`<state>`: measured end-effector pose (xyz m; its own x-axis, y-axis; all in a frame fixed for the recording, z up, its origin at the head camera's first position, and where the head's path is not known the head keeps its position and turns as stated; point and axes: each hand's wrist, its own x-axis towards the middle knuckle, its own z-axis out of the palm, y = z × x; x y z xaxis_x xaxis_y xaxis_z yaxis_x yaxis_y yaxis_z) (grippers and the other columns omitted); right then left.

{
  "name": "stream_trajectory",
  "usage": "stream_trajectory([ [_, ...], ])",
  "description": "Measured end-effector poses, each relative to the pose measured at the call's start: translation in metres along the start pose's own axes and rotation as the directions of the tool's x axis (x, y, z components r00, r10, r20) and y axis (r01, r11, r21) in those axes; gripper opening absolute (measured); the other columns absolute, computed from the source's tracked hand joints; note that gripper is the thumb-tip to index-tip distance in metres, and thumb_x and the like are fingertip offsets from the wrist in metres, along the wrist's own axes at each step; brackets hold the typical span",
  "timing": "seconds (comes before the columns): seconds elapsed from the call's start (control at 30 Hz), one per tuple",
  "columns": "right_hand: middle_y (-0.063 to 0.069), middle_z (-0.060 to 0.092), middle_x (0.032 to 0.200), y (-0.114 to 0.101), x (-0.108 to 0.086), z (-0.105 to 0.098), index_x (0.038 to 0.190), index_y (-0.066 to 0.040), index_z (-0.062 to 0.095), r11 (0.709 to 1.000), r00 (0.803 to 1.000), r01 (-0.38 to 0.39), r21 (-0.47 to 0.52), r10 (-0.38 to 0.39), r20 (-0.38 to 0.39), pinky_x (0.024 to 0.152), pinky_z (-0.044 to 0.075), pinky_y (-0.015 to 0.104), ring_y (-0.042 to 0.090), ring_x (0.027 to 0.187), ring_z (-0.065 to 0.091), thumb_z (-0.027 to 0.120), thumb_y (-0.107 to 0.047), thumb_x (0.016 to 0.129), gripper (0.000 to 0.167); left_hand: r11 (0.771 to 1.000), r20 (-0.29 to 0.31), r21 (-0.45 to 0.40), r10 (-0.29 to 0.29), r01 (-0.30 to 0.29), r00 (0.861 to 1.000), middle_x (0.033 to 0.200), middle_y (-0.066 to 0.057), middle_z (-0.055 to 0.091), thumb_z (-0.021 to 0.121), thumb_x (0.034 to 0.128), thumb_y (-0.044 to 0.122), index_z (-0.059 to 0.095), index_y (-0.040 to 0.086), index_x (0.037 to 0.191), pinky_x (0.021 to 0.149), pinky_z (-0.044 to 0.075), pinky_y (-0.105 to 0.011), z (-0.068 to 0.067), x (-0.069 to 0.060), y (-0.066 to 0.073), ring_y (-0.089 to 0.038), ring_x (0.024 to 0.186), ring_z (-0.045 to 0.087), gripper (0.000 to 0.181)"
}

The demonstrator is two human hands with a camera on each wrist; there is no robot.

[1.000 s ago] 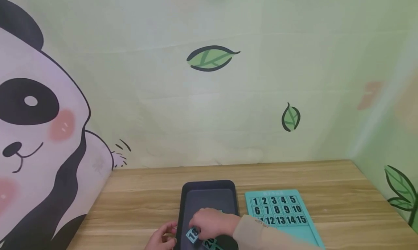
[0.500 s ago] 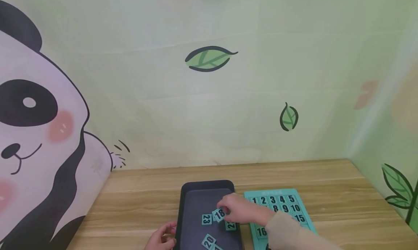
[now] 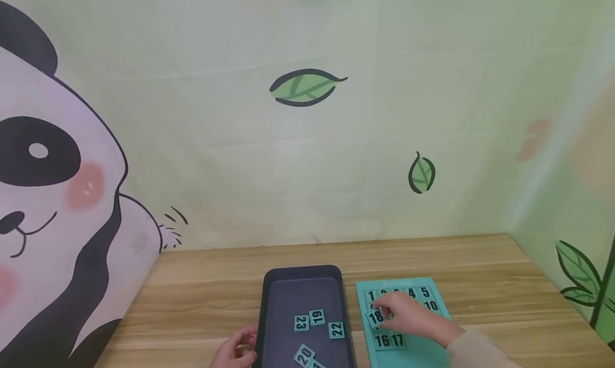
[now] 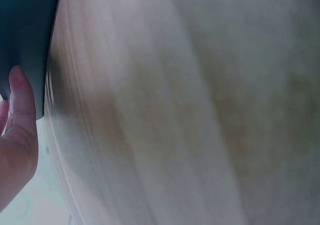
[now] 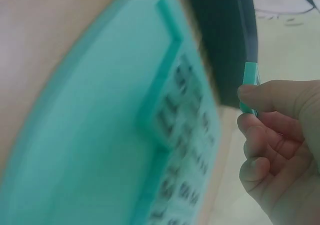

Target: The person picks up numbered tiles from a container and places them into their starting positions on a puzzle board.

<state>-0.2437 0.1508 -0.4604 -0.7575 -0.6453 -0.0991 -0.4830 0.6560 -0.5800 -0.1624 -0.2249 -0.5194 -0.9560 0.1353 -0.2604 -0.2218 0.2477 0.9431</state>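
Note:
In the head view, my right hand (image 3: 403,314) pinches a teal number tile marked 18 (image 3: 375,318) over the teal number board (image 3: 427,352). The right wrist view shows the thumb and fingertips on the tile's edges (image 5: 249,74), with the other fingers curled below. Rows of numbered tiles fill the board's upper part, partly covered by my hand; tiles 16 and 17 (image 3: 390,341) begin a lower row. My left hand (image 3: 235,349) rests against the left side of the dark tray (image 3: 302,273); in the left wrist view a straight digit (image 4: 22,102) touches the tray's outer wall.
Loose tiles lie in the tray: 23 (image 3: 301,323), 19 (image 3: 317,317), 22 (image 3: 336,330), 20 (image 3: 304,355) and one partly cut off by the frame's bottom. The wooden table (image 3: 216,282) meets a printed backdrop (image 3: 216,143) behind.
My right hand has carried the 18 tile from the tray rightward to above the board, uncovering the loose tiles in the tray. My left hand stays at the tray's side.

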Motion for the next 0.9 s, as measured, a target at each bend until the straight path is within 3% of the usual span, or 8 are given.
stream_trajectory([
  [0.3,-0.009,0.047,0.062,0.028,-0.032,0.001,0.101,0.003,0.062,0.997,0.997,-0.070,-0.034,0.069,-0.035,0.052,0.036,0.019,0.001,0.056,0.038,0.065,-0.009,0.068,0.035,1.000,0.008,0.008,0.024,-0.024,1.000,0.103,-0.013,0.051,0.052,0.0721,0.004,0.035,-0.012,0.124,0.065,0.044,-0.028,0.000,0.001,-0.002,-0.015,0.078,0.054,0.057],
  [0.6,-0.011,0.041,0.057,0.043,-0.051,0.009,0.086,-0.001,0.065,0.996,0.996,-0.045,-0.081,0.039,-0.076,0.048,0.032,0.018,-0.001,0.054,0.034,0.062,-0.006,0.064,0.023,1.000,0.001,0.021,0.019,-0.019,1.000,0.101,-0.012,0.051,0.051,0.0721,0.005,0.037,-0.013,0.123,0.062,0.044,-0.026,0.001,0.001,0.000,-0.014,0.074,0.052,0.056],
  [0.9,-0.005,0.052,0.065,0.047,-0.056,0.017,0.095,0.004,0.064,0.987,0.986,-0.155,-0.049,0.151,-0.076,0.050,0.037,0.020,0.003,0.057,0.040,0.064,-0.006,0.066,0.031,1.000,0.012,0.017,0.022,-0.022,1.000,0.101,-0.012,0.051,0.052,0.0712,0.006,0.036,-0.013,0.123,0.063,0.044,-0.027,0.000,0.001,-0.001,-0.014,0.076,0.053,0.058],
])
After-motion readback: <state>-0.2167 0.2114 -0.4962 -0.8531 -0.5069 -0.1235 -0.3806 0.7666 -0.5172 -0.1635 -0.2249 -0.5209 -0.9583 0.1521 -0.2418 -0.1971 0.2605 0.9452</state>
